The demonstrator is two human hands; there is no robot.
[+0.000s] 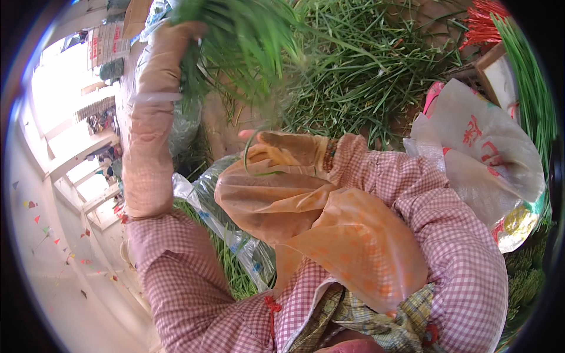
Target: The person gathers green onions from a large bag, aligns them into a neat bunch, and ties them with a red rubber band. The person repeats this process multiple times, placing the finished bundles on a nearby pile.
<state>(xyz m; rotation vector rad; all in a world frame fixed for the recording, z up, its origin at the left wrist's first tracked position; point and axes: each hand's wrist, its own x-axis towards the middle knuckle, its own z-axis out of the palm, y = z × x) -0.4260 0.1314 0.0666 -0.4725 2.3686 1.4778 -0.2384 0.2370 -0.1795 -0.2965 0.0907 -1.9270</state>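
Note:
My left hand [185,35], at the top left, grips a thick bunch of long green leaves [247,39] that look like garlic chives; the bunch is blurred by motion. A pale band circles the tan sleeve on that forearm. My right hand [289,152], in a yellowish glove, hovers near the middle over an orange translucent plastic apron [273,198]. Its fingers are partly curled, one pink fingertip sticks out, and a single leaf strand [246,159] loops beside them. Whether the fingers hold that strand cannot be made out.
Loose green leaves [353,79] lie heaped on the ground ahead. Clear plastic sheeting [242,251] with greens beneath lies by my lap. To the right are a whitish plastic sack [476,141], long green stalks [529,84] and a bundle of red ties [483,22].

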